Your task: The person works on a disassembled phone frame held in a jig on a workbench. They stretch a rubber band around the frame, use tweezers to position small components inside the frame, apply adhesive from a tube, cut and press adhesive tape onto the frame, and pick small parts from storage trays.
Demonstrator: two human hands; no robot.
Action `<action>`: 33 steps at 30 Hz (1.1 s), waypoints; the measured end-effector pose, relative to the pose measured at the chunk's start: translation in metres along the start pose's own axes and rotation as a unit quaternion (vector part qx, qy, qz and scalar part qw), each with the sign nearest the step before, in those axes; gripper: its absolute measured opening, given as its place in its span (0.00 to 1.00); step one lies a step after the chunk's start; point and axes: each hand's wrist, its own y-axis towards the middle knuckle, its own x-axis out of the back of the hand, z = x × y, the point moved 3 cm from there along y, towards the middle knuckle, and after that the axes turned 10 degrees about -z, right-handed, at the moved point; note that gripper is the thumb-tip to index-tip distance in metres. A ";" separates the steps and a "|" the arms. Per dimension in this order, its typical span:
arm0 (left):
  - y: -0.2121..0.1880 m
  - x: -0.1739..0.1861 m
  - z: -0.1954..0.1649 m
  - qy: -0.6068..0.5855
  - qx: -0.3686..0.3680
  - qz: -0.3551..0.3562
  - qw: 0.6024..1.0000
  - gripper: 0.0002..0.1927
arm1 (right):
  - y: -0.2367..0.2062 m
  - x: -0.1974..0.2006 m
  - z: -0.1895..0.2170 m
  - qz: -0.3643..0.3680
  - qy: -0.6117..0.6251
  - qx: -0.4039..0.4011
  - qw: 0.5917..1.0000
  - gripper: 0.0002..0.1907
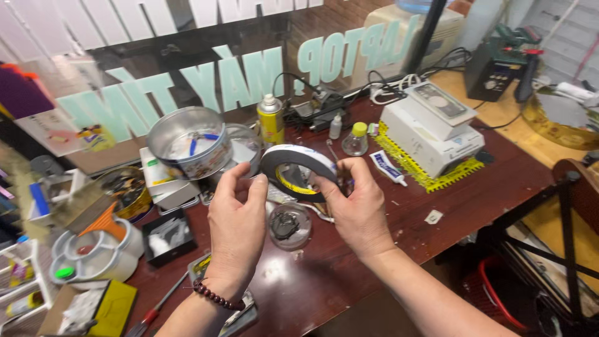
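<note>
Head view, roll of tape [298, 171]: you hold it up above the table [499, 168], roughly over its middle, a black band with a white edge and a yellow inner core.
Left hand [237, 218]: your fingers [232, 178] are curled beside the roll's left rim; whether they pinch a loose end or only touch it, you cannot tell.
Right hand [355, 206]: your fingers are clamped on the roll's right side, thumb across the face.
Handling: judge it light and stiff as a ring, with a tacky free end; grip it by the outer rim or through the core, not on the sticky side.
Round tin [187, 143]: up and left of the roll, open, with a blue-handled tool inside.
Small clear dish [288, 226]: directly below the roll, holding a dark crumpled lump.
Black tray [167, 236]: left of the dish, with pale scraps in it.
White divided dish [93, 253]: far left of the roll, with small bits and a green cap.
Spray can [270, 118]: just behind the roll, upright.
White box [430, 131]: right of the roll, closed, contents hidden.
</note>
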 end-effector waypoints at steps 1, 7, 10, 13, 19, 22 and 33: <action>-0.002 -0.014 -0.003 -0.033 -0.015 0.015 0.999 0.28 | 0.000 0.006 -0.002 -0.008 -0.019 0.008 1.000 0.14; -0.012 -0.095 -0.008 -0.184 0.035 0.153 0.970 0.43 | 0.008 0.031 -0.018 -0.025 -0.020 0.000 0.999 0.11; 0.002 -0.120 -0.002 -0.188 0.076 0.143 0.969 0.38 | 0.020 0.037 -0.031 0.037 -0.032 -0.062 0.997 0.15; 0.017 -0.138 0.009 -0.199 0.104 0.149 0.963 0.35 | 0.037 0.048 -0.043 0.140 -0.049 -0.021 0.989 0.18; 0.033 -0.166 0.021 -0.220 0.130 0.176 0.951 0.34 | 0.103 0.049 -0.071 0.104 0.079 -0.135 0.982 0.14; 0.037 -0.182 0.020 -0.218 0.119 0.185 0.951 0.34 | 0.128 0.047 -0.072 0.142 0.048 -0.053 0.987 0.15; 0.045 -0.216 0.002 -0.068 0.030 0.139 0.988 0.31 | 0.186 0.050 -0.088 0.202 -0.044 0.069 0.976 0.10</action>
